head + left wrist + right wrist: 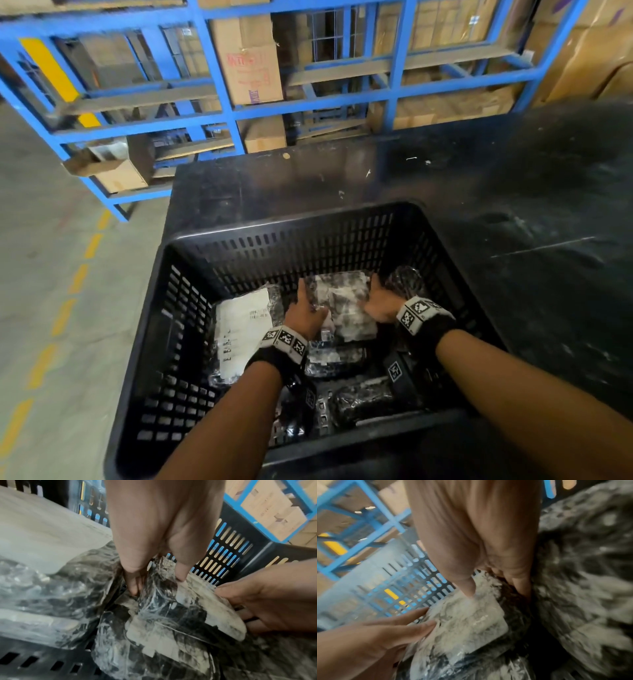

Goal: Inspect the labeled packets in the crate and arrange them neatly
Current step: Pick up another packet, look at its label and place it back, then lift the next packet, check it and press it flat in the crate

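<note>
At the crate's (191,308) left, we find one labeled packet (245,329) lying flat. Centrally, our left hand (305,313) and right hand (380,303) grip a wrapped packet's (342,301) opposite edges, fingers curled. Nearer packets (363,397) remain jumbled; arrangement looks barely begun.

You can't read any text: the packet label (244,329) print and the red lettering on the cardboard box (247,65) are blurred.
</note>
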